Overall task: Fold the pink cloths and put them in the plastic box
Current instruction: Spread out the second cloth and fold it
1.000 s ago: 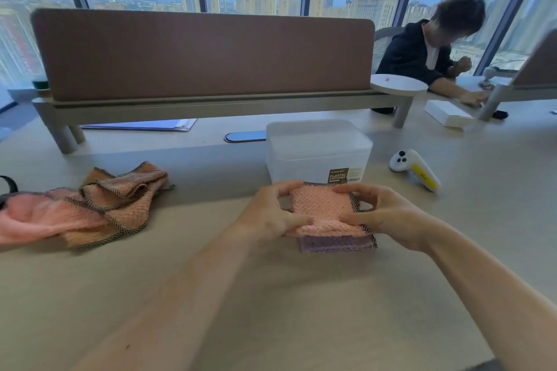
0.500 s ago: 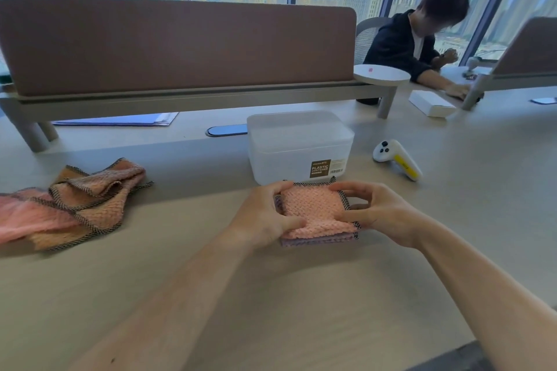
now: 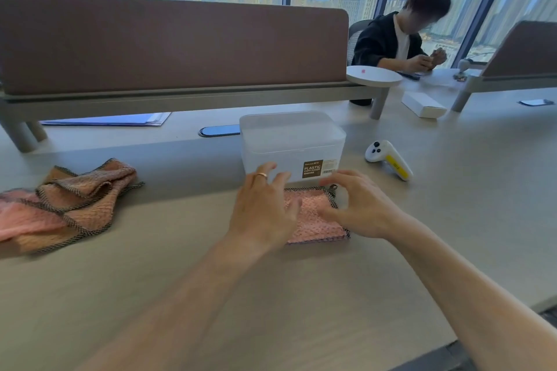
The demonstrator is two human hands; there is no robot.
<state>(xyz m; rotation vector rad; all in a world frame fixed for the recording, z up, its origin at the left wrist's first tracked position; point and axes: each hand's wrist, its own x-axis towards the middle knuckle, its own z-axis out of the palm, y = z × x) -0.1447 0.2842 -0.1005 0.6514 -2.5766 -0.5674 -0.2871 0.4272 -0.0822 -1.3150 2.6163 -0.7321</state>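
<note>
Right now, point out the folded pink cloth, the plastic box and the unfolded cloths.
folded pink cloth (image 3: 315,230): head view, bare top face.
plastic box (image 3: 286,153): head view, front wall.
unfolded cloths (image 3: 75,199): head view, middle of the pile.

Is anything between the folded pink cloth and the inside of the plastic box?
Nothing lies on the table between the folded pink cloth and the plastic box right behind it. But the box's translucent lid looks to be on, closing the way in. The left hand is at the box's front.
</note>
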